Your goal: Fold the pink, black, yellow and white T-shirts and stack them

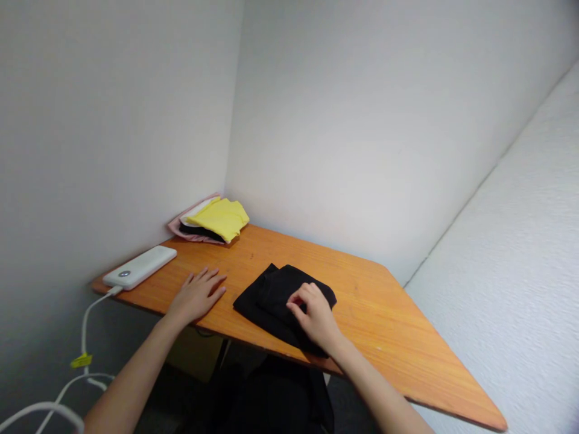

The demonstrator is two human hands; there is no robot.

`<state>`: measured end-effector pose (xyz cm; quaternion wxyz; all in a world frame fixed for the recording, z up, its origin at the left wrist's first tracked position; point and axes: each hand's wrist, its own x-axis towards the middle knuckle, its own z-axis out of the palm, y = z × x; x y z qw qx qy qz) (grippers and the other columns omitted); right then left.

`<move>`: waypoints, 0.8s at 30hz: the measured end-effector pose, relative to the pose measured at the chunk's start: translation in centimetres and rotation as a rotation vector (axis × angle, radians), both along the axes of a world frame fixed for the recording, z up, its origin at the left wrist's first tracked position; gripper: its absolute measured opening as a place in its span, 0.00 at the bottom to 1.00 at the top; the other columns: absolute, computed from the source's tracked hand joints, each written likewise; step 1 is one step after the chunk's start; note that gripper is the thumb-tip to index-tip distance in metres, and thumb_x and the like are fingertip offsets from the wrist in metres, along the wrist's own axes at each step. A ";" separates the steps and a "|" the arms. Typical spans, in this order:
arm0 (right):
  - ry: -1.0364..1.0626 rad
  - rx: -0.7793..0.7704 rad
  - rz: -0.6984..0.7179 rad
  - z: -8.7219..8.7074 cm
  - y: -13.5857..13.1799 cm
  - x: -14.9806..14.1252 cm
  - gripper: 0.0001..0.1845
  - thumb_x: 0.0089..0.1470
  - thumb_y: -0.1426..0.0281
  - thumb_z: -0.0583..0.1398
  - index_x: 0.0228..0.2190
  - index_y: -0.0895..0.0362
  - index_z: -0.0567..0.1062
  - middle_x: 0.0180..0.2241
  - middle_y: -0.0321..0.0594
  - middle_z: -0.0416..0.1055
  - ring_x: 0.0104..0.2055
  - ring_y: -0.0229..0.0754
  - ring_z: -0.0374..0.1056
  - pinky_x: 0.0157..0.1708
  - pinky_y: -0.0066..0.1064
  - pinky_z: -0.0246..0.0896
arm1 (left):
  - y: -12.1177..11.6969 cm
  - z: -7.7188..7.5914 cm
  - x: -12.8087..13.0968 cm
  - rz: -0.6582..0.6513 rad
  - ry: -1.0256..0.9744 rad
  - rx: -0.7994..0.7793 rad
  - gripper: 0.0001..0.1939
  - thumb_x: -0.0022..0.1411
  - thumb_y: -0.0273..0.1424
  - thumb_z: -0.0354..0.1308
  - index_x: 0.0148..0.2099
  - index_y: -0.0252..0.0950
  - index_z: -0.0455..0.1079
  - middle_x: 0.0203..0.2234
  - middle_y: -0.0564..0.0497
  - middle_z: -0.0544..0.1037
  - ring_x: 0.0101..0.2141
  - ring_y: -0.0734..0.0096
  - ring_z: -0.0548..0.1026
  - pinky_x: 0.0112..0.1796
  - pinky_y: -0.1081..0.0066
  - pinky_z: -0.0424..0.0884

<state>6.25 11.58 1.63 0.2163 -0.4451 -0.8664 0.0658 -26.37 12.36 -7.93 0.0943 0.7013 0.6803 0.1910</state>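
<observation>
A folded black garment [278,295] lies near the front edge of the wooden table. Over its right part is my right hand [312,310], fingers curled and thumb tip close to the index finger. No raised fabric shows between these fingertips; whether the hand touches the cloth is hard to tell. My left hand [196,295] rests palm down with fingers spread, left of the garment and apart from it. It holds nothing.
Folded clothes, a yellow piece [221,217] on top, are stacked at the table's far left corner by the walls. A white power bank [142,267] lies at the left edge, its white cable [84,328] hanging down. The wooden table [384,325] narrows at front right.
</observation>
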 end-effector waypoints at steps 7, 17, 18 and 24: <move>-0.169 0.028 -0.017 6.4 5.2 -4.2 0.09 0.51 0.76 0.63 0.21 0.57 0.73 0.29 0.39 0.71 0.40 0.45 0.64 0.44 0.41 0.54 | -0.3 0.5 0.0 0.003 -0.011 0.001 0.27 0.66 0.48 0.44 0.62 0.45 0.67 0.64 0.48 0.63 0.66 0.53 0.55 0.63 0.48 0.49; 0.740 0.973 -0.074 37.1 8.3 1.7 0.19 0.53 0.54 0.58 0.31 0.57 0.76 0.30 0.39 0.73 0.40 0.45 0.72 0.36 0.39 0.58 | 0.2 -0.3 -0.3 0.006 -0.018 0.051 0.26 0.66 0.47 0.46 0.61 0.44 0.68 0.63 0.48 0.64 0.65 0.56 0.57 0.63 0.53 0.53; 0.687 1.002 -0.056 36.9 8.1 1.3 0.17 0.53 0.55 0.58 0.31 0.56 0.76 0.30 0.38 0.72 0.40 0.44 0.72 0.37 0.39 0.58 | 0.2 -0.3 -0.3 0.004 -0.017 0.054 0.26 0.66 0.47 0.46 0.61 0.44 0.68 0.63 0.48 0.64 0.65 0.56 0.57 0.63 0.53 0.52; 0.087 0.217 0.009 26.1 9.6 2.2 0.05 0.53 0.67 0.62 0.27 0.55 0.75 0.31 0.35 0.73 0.41 0.40 0.68 0.51 0.39 0.58 | -0.1 0.4 -0.1 -0.005 0.002 0.030 0.26 0.66 0.46 0.45 0.61 0.43 0.68 0.63 0.46 0.65 0.65 0.52 0.58 0.62 0.49 0.53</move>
